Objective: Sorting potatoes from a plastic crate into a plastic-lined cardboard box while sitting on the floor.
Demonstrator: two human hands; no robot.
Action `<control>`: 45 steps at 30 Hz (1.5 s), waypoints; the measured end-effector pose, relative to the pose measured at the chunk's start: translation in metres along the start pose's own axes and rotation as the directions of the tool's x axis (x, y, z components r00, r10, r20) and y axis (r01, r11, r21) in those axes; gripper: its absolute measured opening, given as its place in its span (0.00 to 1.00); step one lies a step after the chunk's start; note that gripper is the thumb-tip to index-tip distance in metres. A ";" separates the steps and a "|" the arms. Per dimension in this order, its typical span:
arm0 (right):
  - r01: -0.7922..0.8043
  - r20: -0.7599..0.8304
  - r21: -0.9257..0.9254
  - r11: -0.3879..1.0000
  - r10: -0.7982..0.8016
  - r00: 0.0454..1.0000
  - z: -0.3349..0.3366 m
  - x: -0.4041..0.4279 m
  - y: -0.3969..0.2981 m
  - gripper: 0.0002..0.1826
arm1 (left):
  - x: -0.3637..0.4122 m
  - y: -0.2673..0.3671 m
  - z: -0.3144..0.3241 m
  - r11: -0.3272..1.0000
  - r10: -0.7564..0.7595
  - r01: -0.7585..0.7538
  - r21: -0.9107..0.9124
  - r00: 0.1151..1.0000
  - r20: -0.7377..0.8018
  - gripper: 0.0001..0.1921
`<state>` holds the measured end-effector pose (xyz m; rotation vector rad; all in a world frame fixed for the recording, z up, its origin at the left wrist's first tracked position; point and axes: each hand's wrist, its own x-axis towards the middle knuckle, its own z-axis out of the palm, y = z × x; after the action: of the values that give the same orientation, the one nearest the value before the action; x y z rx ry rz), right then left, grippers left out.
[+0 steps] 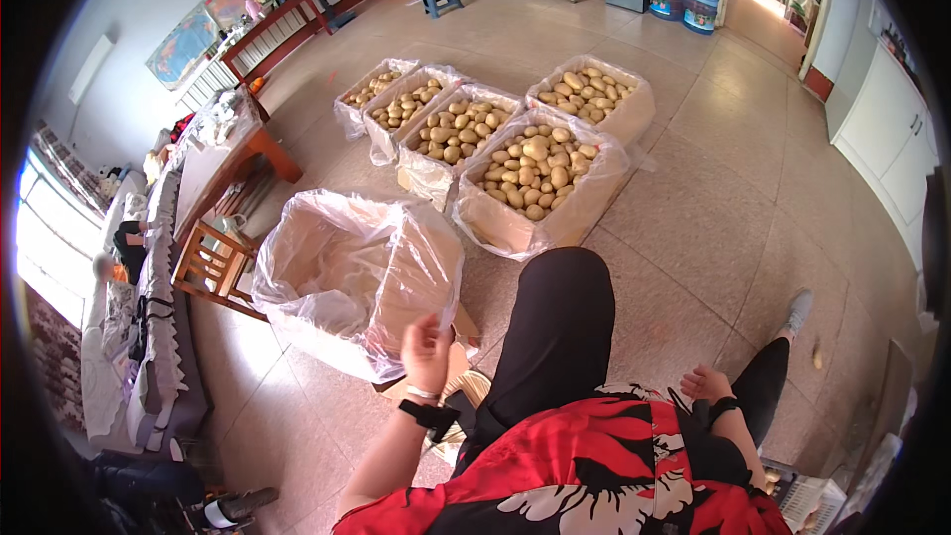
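My left hand (427, 353), with a dark wrist strap, is at the near rim of a cardboard box (446, 245) lined with a clear plastic bag (349, 290). Its fingers are partly curled; whether they grip the liner is unclear. No potatoes show inside this box. My right hand (706, 384) hangs by my right thigh, fingers curled together and nothing visible in it. Ahead, several plastic-lined cardboard boxes hold potatoes; the nearest heap of potatoes (539, 171) is right of the lined box.
A wooden chair (215, 267) stands left of the lined box, near a table (245, 137) and a sofa (160, 357). One blurred potato-like object (818, 357) is beyond my right foot (799, 310). A white basket (810, 498) sits low at right.
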<state>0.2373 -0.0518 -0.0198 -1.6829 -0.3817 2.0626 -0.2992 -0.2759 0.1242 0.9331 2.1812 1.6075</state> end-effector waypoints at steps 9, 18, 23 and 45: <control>0.038 -0.005 -0.064 0.997 -0.039 0.999 0.003 0.000 -0.006 0.27 | 0.041 -0.028 -0.175 0.771 -0.481 0.366 -0.521 0.871 -0.099 0.46; 0.066 -0.042 -0.036 0.997 -0.067 0.997 -0.004 -0.014 -0.006 0.29 | 0.075 -0.096 -0.160 0.389 -0.818 0.827 -0.406 0.513 0.260 0.29; 0.126 0.056 -0.099 0.987 -0.121 0.991 0.004 -0.005 -0.005 0.27 | 0.095 -0.153 -0.197 0.530 -0.780 0.808 -0.256 0.583 0.226 0.21; 0.256 0.119 -0.264 0.930 -0.232 0.965 0.027 -0.105 -0.023 0.23 | 0.119 0.010 -0.184 0.648 -0.458 0.370 -0.666 0.888 0.048 0.18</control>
<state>0.2307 -0.0829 0.0862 -1.6042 -0.9008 1.9685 -0.4895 -0.3359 0.2153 0.0967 1.4985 1.9923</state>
